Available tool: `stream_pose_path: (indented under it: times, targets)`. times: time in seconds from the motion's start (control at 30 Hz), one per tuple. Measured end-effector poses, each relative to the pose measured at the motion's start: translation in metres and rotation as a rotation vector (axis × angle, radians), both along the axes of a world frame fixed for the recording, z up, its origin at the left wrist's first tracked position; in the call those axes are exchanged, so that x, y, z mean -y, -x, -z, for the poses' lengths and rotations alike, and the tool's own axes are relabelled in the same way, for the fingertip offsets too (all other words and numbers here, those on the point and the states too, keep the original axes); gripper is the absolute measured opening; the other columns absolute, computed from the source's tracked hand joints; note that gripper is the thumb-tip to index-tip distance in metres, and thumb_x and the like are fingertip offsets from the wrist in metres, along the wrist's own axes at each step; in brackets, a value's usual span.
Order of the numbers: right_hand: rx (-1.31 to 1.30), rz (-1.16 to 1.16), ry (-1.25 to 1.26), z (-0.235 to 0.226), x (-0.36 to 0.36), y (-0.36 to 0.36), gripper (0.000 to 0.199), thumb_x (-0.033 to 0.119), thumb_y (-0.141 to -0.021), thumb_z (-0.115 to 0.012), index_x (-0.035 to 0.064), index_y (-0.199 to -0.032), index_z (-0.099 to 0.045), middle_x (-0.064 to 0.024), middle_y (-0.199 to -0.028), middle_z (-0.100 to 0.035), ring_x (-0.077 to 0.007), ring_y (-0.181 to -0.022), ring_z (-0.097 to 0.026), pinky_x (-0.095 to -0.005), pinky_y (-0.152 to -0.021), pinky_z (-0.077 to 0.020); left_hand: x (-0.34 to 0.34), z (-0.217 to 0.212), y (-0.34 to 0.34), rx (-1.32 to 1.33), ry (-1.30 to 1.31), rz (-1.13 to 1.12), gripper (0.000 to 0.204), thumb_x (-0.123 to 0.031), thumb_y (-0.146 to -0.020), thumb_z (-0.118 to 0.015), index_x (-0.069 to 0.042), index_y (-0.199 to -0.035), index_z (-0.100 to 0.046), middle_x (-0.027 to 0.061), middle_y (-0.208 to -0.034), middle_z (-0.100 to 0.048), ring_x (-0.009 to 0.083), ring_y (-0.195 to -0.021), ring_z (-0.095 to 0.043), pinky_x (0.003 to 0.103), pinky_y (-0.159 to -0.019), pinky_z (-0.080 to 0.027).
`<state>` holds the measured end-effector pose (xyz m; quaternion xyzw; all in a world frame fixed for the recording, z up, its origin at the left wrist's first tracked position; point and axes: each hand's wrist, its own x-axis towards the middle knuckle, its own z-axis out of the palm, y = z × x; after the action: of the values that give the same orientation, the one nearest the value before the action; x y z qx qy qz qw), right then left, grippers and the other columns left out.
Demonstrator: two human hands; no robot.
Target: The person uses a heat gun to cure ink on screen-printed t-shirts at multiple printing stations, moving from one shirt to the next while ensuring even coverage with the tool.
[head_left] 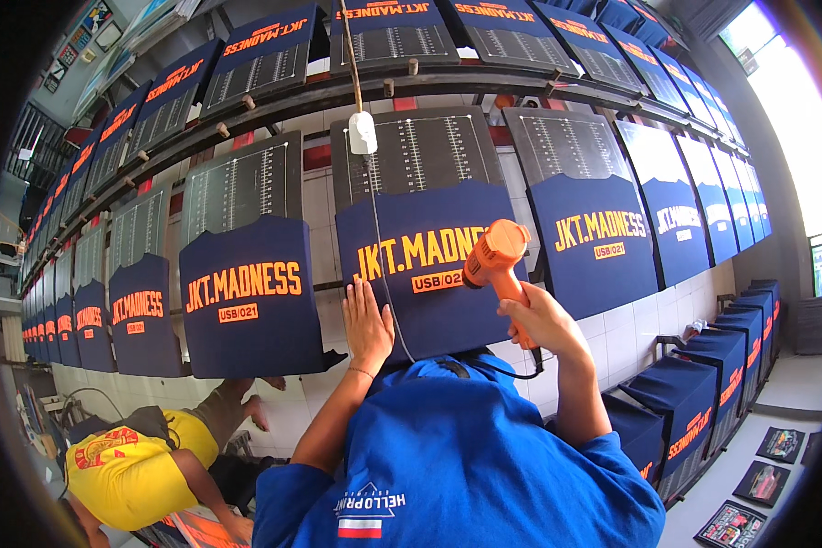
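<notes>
A navy T-shirt [429, 283] with orange lettering is stretched over a dark tilted board [420, 151] straight ahead of me. My left hand [367, 321] lies flat on the shirt's lower left part, fingers together. My right hand [543, 321] grips the handle of an orange heat gun [493, 260], whose nozzle points at the orange print from a short distance. The gun's black cord [511, 373] drops toward my blue shirt.
Rows of similar boards with navy printed shirts run left, right and on a rack above. A white socket [363, 133] hangs on a cord over the board. A person in a yellow shirt [128, 470] crouches at lower left. Printed sheets [758, 484] lie on the floor at right.
</notes>
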<state>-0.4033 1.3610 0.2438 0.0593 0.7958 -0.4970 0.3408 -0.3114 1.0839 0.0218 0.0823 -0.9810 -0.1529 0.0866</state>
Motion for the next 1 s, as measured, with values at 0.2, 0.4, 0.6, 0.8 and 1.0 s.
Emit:
stream_pose_path:
  times: [0.2,0.4,0.6,0.8,1.0]
  targets:
    - [-0.030,0.039,0.036,0.006,0.000,-0.001,0.030,0.023,-0.097,-0.061,-0.0023,-0.112,-0.057,-0.0056,-0.073,-0.061,-0.0104,-0.059,-0.061,-0.0253,-0.048,-0.0495,0.010,0.003,0.016,-0.034,-0.005,-0.018,0.063,-0.030,-0.105,-0.040,0.011,-0.152,-0.030,0.0295,-0.159,-0.029,0.0451,-0.150,-0.024,0.053,-0.123,-0.020]
    - [-0.016,0.023,0.078,0.005,0.007,0.002,0.031,0.022,-0.097,-0.060,-0.0031,-0.115,-0.056,-0.0068,-0.083,-0.064,-0.0106,-0.062,-0.062,-0.0251,-0.048,-0.0498,0.000,0.005,0.002,-0.010,-0.003,-0.019,0.064,-0.033,-0.105,-0.041,0.008,-0.153,-0.030,0.0267,-0.161,-0.027,0.0456,-0.151,-0.022,0.055,-0.123,-0.019]
    - [-0.034,0.024,0.084,0.006,0.016,0.003,0.030,0.022,-0.096,-0.061,-0.0027,-0.113,-0.057,-0.0074,-0.078,-0.063,-0.0106,-0.062,-0.062,-0.0248,-0.048,-0.0504,0.010,0.014,-0.006,-0.091,-0.078,0.020,0.063,-0.029,-0.104,-0.045,0.007,-0.154,-0.029,0.0264,-0.161,-0.028,0.0461,-0.151,-0.021,0.056,-0.123,-0.017]
    - [0.000,-0.029,0.054,0.005,0.015,0.005,0.028,0.022,-0.095,-0.062,-0.0016,-0.110,-0.058,-0.0064,-0.073,-0.061,-0.0117,-0.058,-0.062,-0.0263,-0.051,-0.0521,0.144,0.011,-0.010,-0.133,0.133,-0.424,0.060,-0.026,-0.104,-0.046,0.009,-0.151,-0.033,0.0302,-0.159,-0.030,0.0473,-0.149,-0.025,0.056,-0.123,-0.018]
    - [0.064,-0.137,0.015,0.000,0.017,0.011,0.030,0.019,-0.099,-0.057,-0.0045,-0.118,-0.056,-0.0099,-0.097,-0.067,-0.0115,-0.069,-0.063,-0.0269,-0.058,-0.0556,0.246,0.026,-0.063,0.171,0.117,-0.984,0.067,-0.040,-0.108,-0.032,0.010,-0.153,-0.028,0.0301,-0.161,-0.026,0.0456,-0.150,-0.024,0.053,-0.123,-0.020]
